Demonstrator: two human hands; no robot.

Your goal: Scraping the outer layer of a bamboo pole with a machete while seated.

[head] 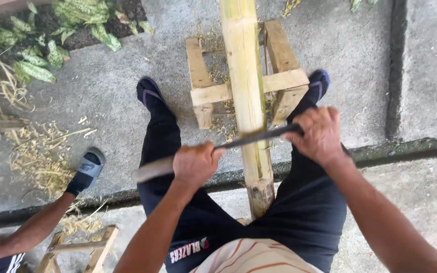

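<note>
A thick yellow-green bamboo pole [246, 91] lies between my legs, resting on a small wooden stand [206, 93]. A long dark blade [251, 138] lies crosswise on the pole. My left hand [194, 163] grips its pale wooden handle, which sticks out to the left. My right hand [318, 134] is closed over the blade's far end, right of the pole. The pole's cut end [261, 194] points toward me.
Another person's leg and sandalled foot [84, 172] are at the left, beside bamboo shavings [41, 156] on the concrete. A second wooden stand [79, 248] sits at the lower left. Leafy plants [36, 55] grow at the upper left. A dark gutter [405, 149] crosses the ground.
</note>
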